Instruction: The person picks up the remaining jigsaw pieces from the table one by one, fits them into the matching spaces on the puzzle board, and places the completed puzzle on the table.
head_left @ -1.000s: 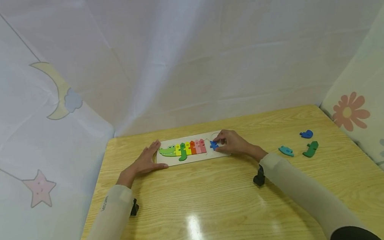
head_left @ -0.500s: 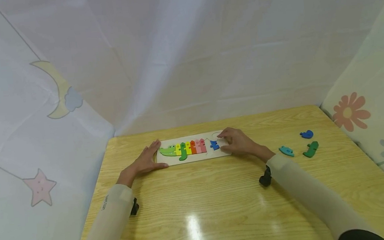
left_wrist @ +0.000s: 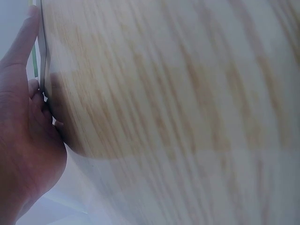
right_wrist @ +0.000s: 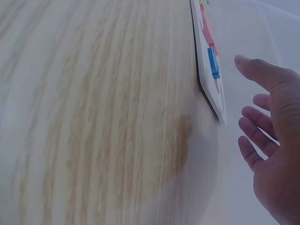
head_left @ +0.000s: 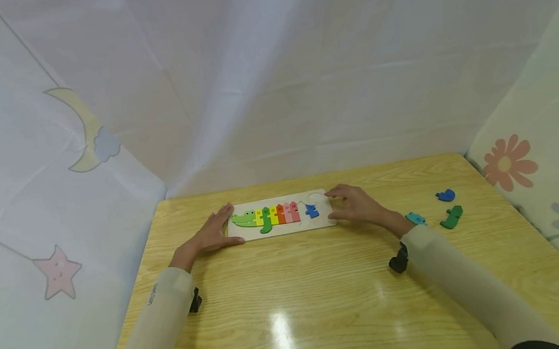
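A pale crocodile puzzle board [head_left: 265, 235] lies near the back of the table. Set in it from the left are the green head [head_left: 244, 220], a green leg piece [head_left: 266, 221] and yellow, orange and pink body pieces [head_left: 288, 213]. A small blue puzzle piece [head_left: 311, 211] sits on the board, apart from the pink ones. My left hand [head_left: 212, 231] rests at the board's left end, thumb and fingers spread with the fingers straight. At the right end my right hand [head_left: 359, 205] holds nothing; its fingers are parted, and the right wrist view shows the blue piece [right_wrist: 213, 63] free of them.
Three loose puzzle pieces lie on the table to the right: a light blue one [head_left: 416, 218] partly behind the right forearm, a dark blue one [head_left: 445, 196] and a green leg-shaped one [head_left: 452, 217]. Fabric walls [head_left: 272, 86] close off the back and sides.
My right hand has let go of the blue piece and drawn back to the right, its fingers opening. The blue piece stays on the board. The left hand has not moved.
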Available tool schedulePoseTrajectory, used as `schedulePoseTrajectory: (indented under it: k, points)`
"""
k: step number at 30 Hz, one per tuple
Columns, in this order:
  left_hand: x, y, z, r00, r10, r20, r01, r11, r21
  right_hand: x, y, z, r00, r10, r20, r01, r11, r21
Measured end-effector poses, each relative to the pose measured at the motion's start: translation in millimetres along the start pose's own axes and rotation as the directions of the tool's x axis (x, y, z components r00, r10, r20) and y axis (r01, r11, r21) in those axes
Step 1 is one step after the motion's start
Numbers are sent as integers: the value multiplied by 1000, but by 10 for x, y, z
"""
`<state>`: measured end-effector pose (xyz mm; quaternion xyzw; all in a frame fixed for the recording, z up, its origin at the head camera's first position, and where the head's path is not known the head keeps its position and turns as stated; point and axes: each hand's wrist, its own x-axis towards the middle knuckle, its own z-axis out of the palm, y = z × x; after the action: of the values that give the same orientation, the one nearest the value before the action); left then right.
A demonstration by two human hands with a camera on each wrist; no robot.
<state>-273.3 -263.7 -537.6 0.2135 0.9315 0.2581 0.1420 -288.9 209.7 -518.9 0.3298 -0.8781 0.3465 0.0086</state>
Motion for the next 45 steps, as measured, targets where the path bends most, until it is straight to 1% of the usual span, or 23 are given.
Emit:
schedulePoseTrajectory:
  k: [7,15,20,28,32,38,45]
  points:
    - [22,-17,1,1000,0,9,0,1000,7,-94,11,-85,999,32,6,-32,997,-76]
    - [10,-23,16,1000,10,0,-10,1000,2,-242,-38,-210,998,64,6,-64,995,-72]
    - [-1,-13,9,1000,12,4,-12,1000,-9,-328,-54,-287,997,84,-3,-83,992,-92]
    - [2,-12,0,1000,14,4,-14,1000,-10,-492,19,-388,995,104,-10,-105,987,-125]
    - [2,11,-3,1000,10,5,-10,1000,-2,-588,44,-453,995,98,-29,-101,984,-144]
    - [5,47,-4,1000,7,-2,-7,1000,-26,-731,32,-558,994,93,-60,-101,982,-161]
    - [5,-10,11,1000,1,-11,-1,1000,0,-876,69,-618,993,77,-85,-91,980,-179]
